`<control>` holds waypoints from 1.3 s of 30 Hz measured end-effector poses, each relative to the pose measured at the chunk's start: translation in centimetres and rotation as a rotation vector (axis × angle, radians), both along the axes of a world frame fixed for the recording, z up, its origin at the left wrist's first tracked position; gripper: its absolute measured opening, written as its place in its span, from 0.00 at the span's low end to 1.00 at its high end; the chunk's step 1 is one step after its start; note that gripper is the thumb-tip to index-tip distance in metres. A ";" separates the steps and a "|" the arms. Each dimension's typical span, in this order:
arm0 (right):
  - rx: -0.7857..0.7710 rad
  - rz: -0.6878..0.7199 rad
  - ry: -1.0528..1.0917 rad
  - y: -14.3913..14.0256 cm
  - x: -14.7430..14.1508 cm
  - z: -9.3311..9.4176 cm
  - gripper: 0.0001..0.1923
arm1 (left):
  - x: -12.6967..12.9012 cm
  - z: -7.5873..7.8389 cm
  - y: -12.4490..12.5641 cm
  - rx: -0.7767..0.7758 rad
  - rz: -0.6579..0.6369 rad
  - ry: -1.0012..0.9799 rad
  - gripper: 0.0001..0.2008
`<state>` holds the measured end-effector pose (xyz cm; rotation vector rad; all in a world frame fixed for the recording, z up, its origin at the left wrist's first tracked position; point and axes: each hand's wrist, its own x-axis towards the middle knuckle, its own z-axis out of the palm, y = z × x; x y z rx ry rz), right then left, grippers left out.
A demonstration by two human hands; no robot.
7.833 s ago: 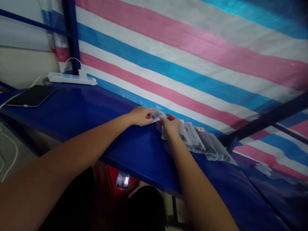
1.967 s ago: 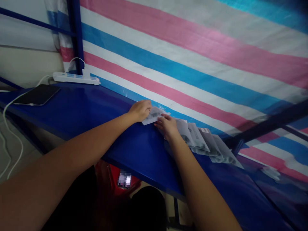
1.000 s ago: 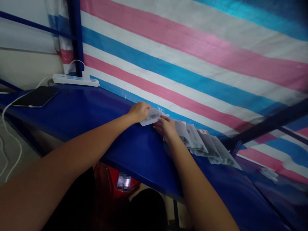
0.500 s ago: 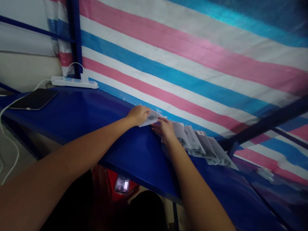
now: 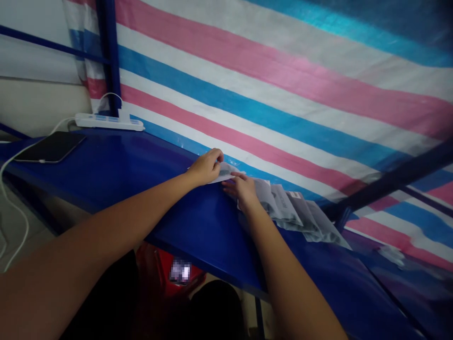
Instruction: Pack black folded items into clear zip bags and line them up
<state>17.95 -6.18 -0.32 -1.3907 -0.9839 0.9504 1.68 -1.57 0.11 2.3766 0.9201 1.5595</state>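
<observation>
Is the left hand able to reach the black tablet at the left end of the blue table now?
Probably yes. The left hand pinches a small packet, but only bare blue table lies between it and the tablet, with nothing in the way. It would likely need to release the packet first.

On the bench (image 5: 141,174), along its back edge against the tarp (image 5: 283,94), a row of overlapping packets (image 5: 300,215) runs rightward. The left hand (image 5: 205,168) and right hand (image 5: 244,191) meet on one packet (image 5: 222,173) at the row's left end. A power strip (image 5: 109,122) and tablet (image 5: 49,147) lie at the far left corner.
</observation>
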 end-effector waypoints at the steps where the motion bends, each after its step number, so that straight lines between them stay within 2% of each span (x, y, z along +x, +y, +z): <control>1: -0.001 0.001 0.002 0.0 0.0 0.0 0.13 | 0.1 -0.1 0.1 0.016 -0.003 -0.015 0.13; 9: 0.009 0.006 0.007 0.0 -0.1 0.0 0.13 | 0.2 -0.4 0.6 0.055 -0.036 -0.002 0.16; 19: 0.006 0.005 0.004 -0.3 -0.1 0.2 0.12 | -0.2 0.3 -0.1 -0.084 -0.034 -0.007 0.14; 30: 0.015 0.010 0.002 -0.3 -0.2 0.2 0.12 | -0.2 -0.2 0.5 -0.049 -0.091 0.015 0.15; 39: 0.005 0.002 -0.007 -0.3 -0.2 0.3 0.13 | -0.2 -0.2 0.4 -0.100 -0.061 0.063 0.14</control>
